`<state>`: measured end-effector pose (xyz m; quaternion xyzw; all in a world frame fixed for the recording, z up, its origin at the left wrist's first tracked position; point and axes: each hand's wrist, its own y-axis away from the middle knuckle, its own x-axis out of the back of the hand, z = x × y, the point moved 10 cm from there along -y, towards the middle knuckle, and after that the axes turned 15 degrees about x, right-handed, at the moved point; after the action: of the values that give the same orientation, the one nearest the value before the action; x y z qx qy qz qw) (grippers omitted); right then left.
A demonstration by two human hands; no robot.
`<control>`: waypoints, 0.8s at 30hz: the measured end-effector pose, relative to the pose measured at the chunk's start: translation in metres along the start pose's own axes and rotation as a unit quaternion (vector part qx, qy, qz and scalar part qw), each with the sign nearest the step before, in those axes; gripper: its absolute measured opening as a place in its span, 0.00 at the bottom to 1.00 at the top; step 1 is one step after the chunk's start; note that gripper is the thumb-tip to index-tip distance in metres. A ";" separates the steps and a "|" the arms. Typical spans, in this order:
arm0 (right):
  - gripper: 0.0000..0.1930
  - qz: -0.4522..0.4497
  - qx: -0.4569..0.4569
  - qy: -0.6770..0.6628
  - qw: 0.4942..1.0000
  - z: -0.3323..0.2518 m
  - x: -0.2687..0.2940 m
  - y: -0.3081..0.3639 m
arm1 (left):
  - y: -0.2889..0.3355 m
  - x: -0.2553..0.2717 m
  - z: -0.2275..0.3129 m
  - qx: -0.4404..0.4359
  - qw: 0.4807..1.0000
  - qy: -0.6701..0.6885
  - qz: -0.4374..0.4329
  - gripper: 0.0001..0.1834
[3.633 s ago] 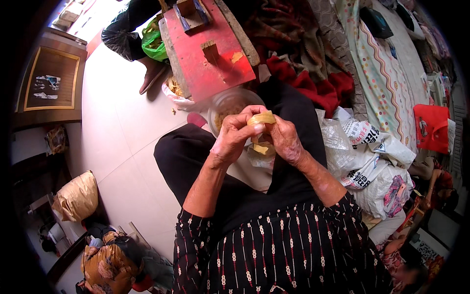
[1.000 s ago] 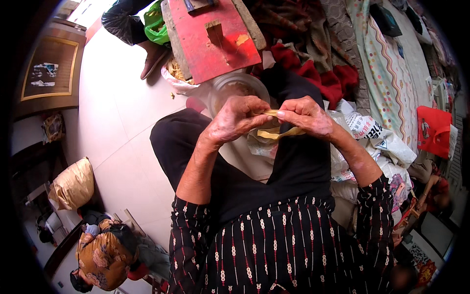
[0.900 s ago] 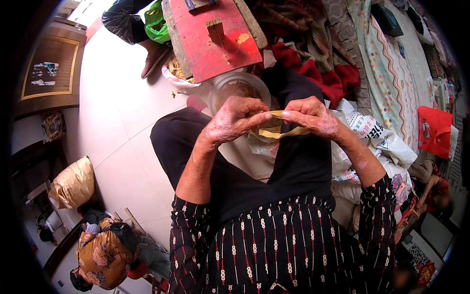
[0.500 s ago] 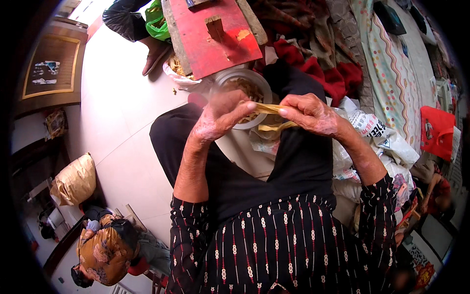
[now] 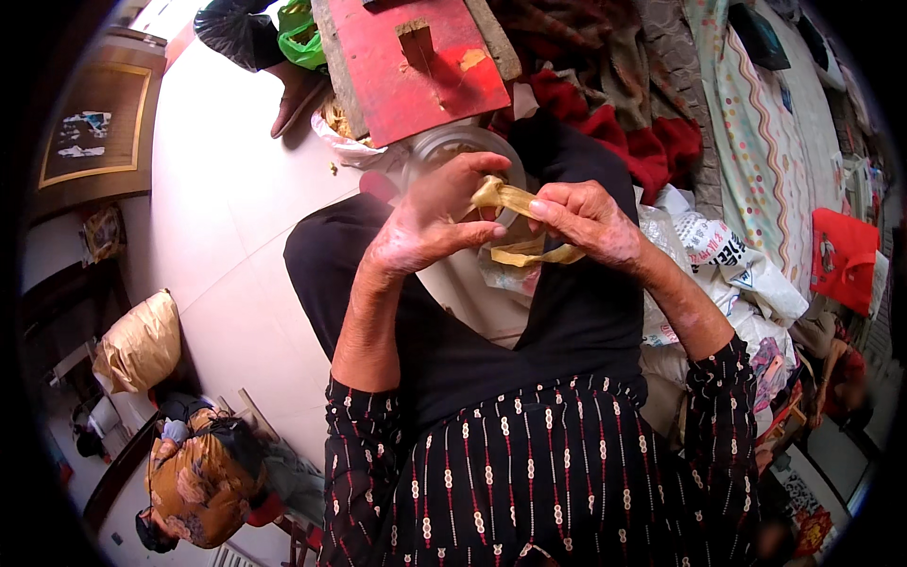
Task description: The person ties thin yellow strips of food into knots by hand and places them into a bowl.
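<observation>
Yellow Strip Held Between Two Hands, Centre of Frame

A red-topped bench (image 5: 383, 71) with an upright wooden block (image 5: 414, 45) occupies the upper centre. Below its near edge sits a round translucent tub (image 5: 423, 151); the left hand (image 5: 425, 222) overlaps it and hides most of its contents. A white bag (image 5: 359, 156) of yellowish material lies left of the tub. White printed plastic bags (image 5: 751, 274) are piled at centre right.

The strip (image 5: 515, 199) is flat, pale yellow and flexible, its left end bunched; a lower length curves beneath the right hand (image 5: 593, 225).

Right hand: thumb and fingers pinch the strip. Left hand: thumb and index finger stand wide apart around the bunched end; contact by its other fingers cannot be determined.
</observation>
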<state>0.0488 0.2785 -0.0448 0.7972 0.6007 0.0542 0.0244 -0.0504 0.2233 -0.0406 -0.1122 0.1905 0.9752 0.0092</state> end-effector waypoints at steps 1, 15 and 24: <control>0.16 -0.003 -0.009 0.003 1.000 0.000 0.000 0.000 | 0.001 0.003 0.001 0.007 1.000 -0.008 0.007 0.32; 0.15 -0.039 0.013 0.127 0.991 -0.006 0.003 -0.005 | 0.003 0.012 0.019 -0.103 0.958 -0.231 0.134 0.23; 0.15 -0.073 0.107 0.153 0.980 -0.013 -0.003 -0.007 | -0.002 -0.011 0.016 -0.132 0.942 -0.293 0.100 0.20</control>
<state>0.0397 0.2770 -0.0330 0.7315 0.6562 0.1089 -0.1497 -0.0433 0.2315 -0.0240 0.1981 0.0596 0.9772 -0.0479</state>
